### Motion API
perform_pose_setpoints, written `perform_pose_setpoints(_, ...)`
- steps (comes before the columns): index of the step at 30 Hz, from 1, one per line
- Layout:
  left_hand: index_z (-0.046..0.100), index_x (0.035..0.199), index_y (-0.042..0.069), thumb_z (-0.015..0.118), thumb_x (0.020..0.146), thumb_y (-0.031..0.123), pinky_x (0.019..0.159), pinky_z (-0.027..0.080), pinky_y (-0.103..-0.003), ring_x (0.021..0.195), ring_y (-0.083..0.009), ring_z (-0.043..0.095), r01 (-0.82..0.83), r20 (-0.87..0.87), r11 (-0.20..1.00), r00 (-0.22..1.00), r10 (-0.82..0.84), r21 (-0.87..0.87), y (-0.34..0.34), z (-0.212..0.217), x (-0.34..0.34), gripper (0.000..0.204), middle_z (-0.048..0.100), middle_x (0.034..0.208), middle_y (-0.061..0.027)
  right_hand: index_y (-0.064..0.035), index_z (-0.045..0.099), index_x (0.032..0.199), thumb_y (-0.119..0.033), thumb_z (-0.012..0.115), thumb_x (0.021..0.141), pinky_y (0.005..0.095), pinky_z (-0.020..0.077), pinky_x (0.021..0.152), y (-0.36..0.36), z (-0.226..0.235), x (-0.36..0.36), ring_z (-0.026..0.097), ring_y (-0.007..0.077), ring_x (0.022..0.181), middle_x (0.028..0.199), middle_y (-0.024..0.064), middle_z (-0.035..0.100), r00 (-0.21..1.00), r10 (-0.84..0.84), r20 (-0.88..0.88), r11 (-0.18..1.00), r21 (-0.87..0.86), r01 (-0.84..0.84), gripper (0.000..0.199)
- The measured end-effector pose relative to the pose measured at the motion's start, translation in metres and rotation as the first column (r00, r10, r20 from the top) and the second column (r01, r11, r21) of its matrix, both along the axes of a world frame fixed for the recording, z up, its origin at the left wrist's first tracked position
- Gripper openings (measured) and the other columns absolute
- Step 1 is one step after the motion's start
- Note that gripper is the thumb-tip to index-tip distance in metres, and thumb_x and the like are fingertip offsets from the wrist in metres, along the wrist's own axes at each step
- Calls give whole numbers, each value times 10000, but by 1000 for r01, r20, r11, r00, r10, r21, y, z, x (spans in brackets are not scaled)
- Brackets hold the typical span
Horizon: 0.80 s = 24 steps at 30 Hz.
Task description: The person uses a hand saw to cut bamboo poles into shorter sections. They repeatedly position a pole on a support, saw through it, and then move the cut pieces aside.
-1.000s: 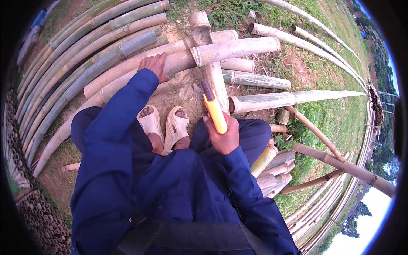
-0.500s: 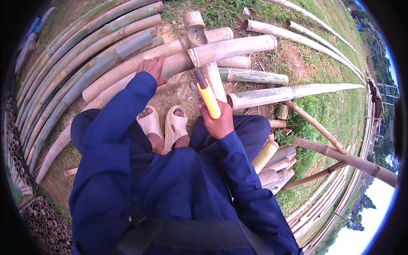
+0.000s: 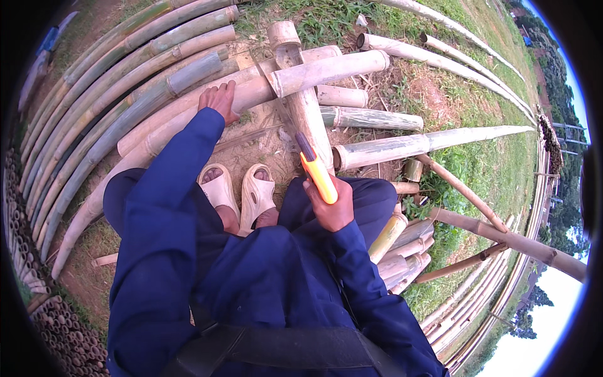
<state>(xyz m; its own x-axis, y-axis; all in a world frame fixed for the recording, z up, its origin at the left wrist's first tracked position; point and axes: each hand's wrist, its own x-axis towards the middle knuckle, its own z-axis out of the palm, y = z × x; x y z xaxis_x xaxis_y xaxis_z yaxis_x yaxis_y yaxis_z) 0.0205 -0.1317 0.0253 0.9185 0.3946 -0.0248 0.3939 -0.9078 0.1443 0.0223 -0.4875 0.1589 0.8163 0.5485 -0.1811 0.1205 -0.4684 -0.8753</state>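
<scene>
My left hand [image 3: 218, 100] presses down on a long pale bamboo pole [image 3: 333, 72], its fingers curled over the top. The pole runs from the lower left up to the right and lies across a thicker, notched bamboo piece [image 3: 307, 116]. In my right hand [image 3: 335, 207], above my right knee, is a handsaw [image 3: 319, 177] with a yellow-orange handle. Its thin blade slants up and left to the pole, meeting it beside a joint, just left of the notched piece. How deep the teeth sit in the bamboo I cannot tell.
Several long bamboo poles [image 3: 125, 85] lie side by side at the left. Short cut pieces [image 3: 402, 254] are heaped by my right knee, near a propped bamboo frame [image 3: 509, 235]. More poles [image 3: 433, 138] lie on the grass at the right. My sandalled feet [image 3: 257, 195] are below the pole.
My right hand has drawn the saw down and slightly right, toward me, so more of the blade shows. My left hand keeps its hold on the pole.
</scene>
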Motion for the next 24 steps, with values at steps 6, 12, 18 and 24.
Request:
perform_pose_setpoints(6,559,1216,58,947,573,488,949,521,-452,1070,-367,689,-93,-158,973,986,60,-210,18,4,4,865,703,1126,-191,30,710,1043,-129,765,925,338,521,659,-3,-22,-1,601,162,637,739,132,668,998,6,-56,1000,11,-6,205)
perform_pose_setpoints(12,676,1226,-2,939,567,610,932,499,-418,1069,-329,685,-155,-204,696,979,12,-701,74,-17,34,937,722,1131,-178,22,684,955,-144,780,930,324,467,610,-5,-9,7,539,120,631,684,59,611,991,91,-97,996,32,-88,193)
perform_pose_setpoints(18,687,1268,-27,899,541,603,1030,506,-435,1158,-377,689,-159,-317,806,948,-37,-570,42,-8,19,985,717,1214,-250,37,697,977,-156,795,927,334,506,635,-6,-3,16,616,146,653,722,83,672,988,13,-151,999,33,-9,223)
perform_pose_setpoints(24,669,1245,-6,859,612,504,1004,526,-478,1138,-406,690,-165,-261,930,962,79,-329,-2,19,1,835,713,1191,-276,41,721,1081,-112,790,920,336,543,704,-32,72,-1,673,158,722,815,125,727,984,-5,-178,997,-81,-9,232)
